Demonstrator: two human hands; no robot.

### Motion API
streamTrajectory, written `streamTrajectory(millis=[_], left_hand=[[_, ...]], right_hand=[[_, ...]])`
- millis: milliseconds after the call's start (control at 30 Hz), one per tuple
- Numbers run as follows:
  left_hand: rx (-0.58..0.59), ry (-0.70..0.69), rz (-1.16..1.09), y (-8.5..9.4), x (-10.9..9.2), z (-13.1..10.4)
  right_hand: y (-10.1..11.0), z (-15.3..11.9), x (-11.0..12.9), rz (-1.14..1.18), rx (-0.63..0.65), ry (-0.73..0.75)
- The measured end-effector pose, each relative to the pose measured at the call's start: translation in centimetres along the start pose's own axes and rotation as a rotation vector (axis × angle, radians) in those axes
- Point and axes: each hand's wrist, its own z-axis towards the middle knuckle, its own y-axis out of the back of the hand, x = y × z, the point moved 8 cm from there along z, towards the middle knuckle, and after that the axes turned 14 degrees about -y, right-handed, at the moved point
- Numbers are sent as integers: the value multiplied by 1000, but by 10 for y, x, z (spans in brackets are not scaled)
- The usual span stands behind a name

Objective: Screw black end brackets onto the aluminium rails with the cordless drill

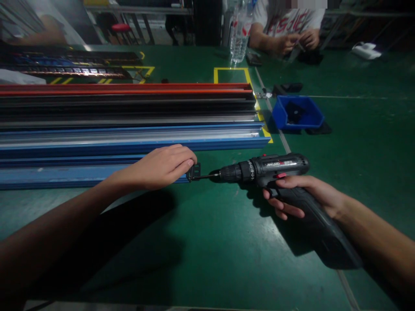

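My right hand [292, 196] is wrapped round the grip of a black cordless drill [275, 168] that points left. Its long bit [205, 176] reaches a small black slotted bracket [195, 172] at the right end of the nearest blue metal profile [81, 175]. My left hand [162, 168] is closed over that end of the profile, its fingertips against the bracket. The underside of the left hand is hidden.
Further blue, black and red profiles [129, 88] lie behind. A blue bin [298, 114] with black parts stands at the right. Bottles [239, 41], a white device [366, 50] and a person's hands [298, 42] are across the green table [227, 259].
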Motion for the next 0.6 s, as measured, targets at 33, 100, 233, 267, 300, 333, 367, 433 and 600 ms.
streamTrajectory(millis=[33, 100, 233, 267, 300, 333, 367, 433, 600], left_hand=[[0, -1, -1, 0, 0, 0], [-2, -3, 2, 0, 0, 0], [-3, -3, 10, -1, 1, -1], [-3, -4, 10, -1, 1, -2], [-3, -7, 10, -1, 1, -2], [-4, -10, 11, -1, 1, -3], [-5, -14, 13, -2, 1, -3], [-7, -21, 17, -2, 1, -2], [-10, -28, 19, -1, 1, -2]], right_hand=[[1, 0, 0, 2, 1, 0], [2, 0, 0, 4, 0, 4], [0, 0, 1, 8, -4, 18], [0, 0, 2, 12, -8, 20], [-1, 0, 2, 17, -12, 20], [-1, 0, 2, 21, -16, 19], [-1, 0, 2, 24, -19, 18], [-2, 0, 2, 23, -20, 17], [-1, 0, 2, 19, -9, 22]])
